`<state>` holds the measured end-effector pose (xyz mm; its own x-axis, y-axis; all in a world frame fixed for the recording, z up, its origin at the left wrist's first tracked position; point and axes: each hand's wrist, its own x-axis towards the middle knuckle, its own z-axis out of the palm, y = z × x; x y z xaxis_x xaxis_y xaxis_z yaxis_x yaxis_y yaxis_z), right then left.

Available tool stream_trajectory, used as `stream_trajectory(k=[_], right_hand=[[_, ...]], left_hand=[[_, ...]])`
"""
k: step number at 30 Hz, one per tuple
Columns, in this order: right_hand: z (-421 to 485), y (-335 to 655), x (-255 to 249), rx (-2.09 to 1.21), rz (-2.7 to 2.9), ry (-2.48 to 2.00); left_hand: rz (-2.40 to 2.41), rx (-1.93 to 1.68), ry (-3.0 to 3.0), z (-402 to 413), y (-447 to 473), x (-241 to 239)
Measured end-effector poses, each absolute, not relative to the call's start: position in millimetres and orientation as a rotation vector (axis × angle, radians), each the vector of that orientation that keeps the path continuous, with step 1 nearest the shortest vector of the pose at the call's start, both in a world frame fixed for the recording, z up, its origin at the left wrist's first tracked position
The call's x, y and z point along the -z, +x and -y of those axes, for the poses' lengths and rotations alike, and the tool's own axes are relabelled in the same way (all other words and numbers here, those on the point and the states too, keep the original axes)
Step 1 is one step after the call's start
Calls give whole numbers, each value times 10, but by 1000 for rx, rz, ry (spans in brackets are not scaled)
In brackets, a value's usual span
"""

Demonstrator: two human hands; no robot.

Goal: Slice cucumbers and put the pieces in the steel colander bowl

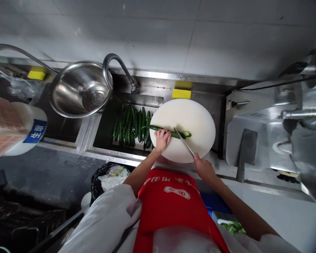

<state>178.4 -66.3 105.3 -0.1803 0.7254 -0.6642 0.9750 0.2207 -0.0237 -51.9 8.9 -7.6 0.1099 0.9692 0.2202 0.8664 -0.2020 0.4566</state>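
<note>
On a round white cutting board (197,116) lies a long dark green cucumber (154,127), its left end jutting past the board's edge. My left hand (162,139) presses on it with bent fingers. In my right hand (204,168) is a knife (185,144), gripped by the handle. The blade slants across the cucumber just right of my left fingers. A cut piece with a pale green face (186,134) lies right of the blade. Several whole cucumbers (133,124) lie side by side in the sink left of the board.
A steel bowl (68,93) stands over the sinks at left, beside a curved faucet (116,61). A yellow sponge (181,93) sits behind the board. At right is a metal slicing machine (268,140). A black-lined bin (101,179) stands below the sink.
</note>
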Motion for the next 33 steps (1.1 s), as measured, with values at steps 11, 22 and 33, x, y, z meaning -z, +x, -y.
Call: stream_trajectory(k=[11, 22, 33], right_hand=[[755, 1599, -1237, 528, -2025, 1487], [597, 1443, -1269, 549, -2014, 1527], [528, 1157, -1122, 575, -2039, 1504]], left_hand=[[-1848, -652, 2145, -113, -567, 155], [-1820, -754, 2060, -129, -803, 114], [-1808, -695, 2096, -127, -809, 91]])
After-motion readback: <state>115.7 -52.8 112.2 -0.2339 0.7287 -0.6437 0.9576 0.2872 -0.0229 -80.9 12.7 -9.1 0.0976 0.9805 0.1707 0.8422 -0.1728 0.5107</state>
